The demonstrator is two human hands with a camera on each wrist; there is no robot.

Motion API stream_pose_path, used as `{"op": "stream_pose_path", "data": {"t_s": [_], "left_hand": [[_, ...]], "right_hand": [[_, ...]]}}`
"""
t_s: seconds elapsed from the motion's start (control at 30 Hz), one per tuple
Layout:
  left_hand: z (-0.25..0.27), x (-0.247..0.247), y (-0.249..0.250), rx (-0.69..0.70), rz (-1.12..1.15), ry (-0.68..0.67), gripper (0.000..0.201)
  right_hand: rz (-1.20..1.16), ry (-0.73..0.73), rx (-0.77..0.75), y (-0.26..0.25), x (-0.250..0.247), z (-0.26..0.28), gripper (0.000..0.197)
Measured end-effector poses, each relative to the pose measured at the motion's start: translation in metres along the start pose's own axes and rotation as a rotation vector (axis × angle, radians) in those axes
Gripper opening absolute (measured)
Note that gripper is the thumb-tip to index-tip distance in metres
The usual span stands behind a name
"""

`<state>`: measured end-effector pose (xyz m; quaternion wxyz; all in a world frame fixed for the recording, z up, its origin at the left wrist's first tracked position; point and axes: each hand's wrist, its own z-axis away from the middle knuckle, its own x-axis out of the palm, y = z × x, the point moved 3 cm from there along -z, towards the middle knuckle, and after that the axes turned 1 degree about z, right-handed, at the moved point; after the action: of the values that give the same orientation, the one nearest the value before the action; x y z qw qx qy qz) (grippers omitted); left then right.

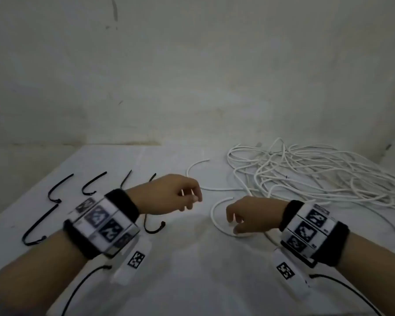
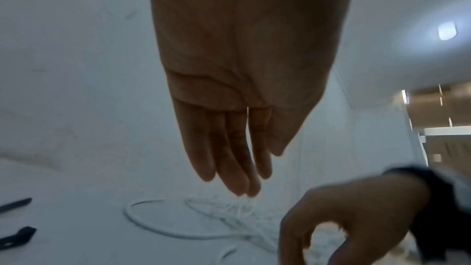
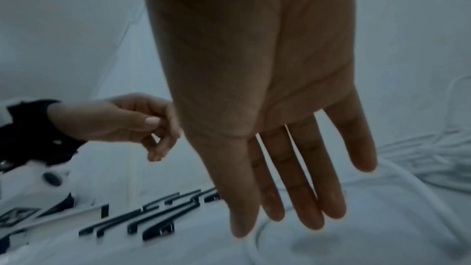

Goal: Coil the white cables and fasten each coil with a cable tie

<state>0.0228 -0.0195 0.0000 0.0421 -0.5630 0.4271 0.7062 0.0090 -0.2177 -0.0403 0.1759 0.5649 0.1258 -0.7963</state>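
A tangled heap of white cables (image 1: pixel 306 174) lies at the back right of the white-covered table (image 1: pixel 192 281). One cable end curls into a loose loop (image 1: pixel 213 215) toward the middle. My right hand (image 1: pixel 234 222) hangs over that loop with its fingers (image 3: pixel 293 178) straight and pointing down, the tips at or just above the cable. My left hand (image 1: pixel 192 199) hovers to the left of it, fingers loosely curled and holding nothing. Several black cable ties (image 1: pixel 59 188) lie spread out on the left; one tie (image 1: pixel 154 226) shows under my left wrist.
A pale wall (image 1: pixel 192 76) closes off the table at the back and right. Bare cloth stretches between my forearms toward the front edge. A further cable end (image 1: pixel 197 165) arcs behind my left hand. The ties (image 3: pixel 153 219) appear again in the right wrist view.
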Motion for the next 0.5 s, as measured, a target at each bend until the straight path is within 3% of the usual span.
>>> {"op": "stream_pose_path", "data": {"t_s": [0.13,0.23,0.37,0.5], "left_hand": [[-0.032,0.025,-0.005,-0.048,-0.147,-0.165,0.018],[-0.046,0.036,-0.005,0.007,-0.151,-0.187,0.019],[-0.054,0.051,0.004,0.074,-0.22,-0.233,0.027],[-0.056,0.049,0.007,0.134,-0.17,-0.22,0.029]], "right_hand": [[0.078,-0.138,0.038,0.002,0.016,-0.014,0.025],[0.072,-0.17,-0.017,0.004,0.019,-0.017,0.016],[-0.063,-0.064,-0.088,0.007,0.003,-0.009,0.019],[-0.119,0.152,-0.143,0.015,-0.031,0.003,0.015]]}}
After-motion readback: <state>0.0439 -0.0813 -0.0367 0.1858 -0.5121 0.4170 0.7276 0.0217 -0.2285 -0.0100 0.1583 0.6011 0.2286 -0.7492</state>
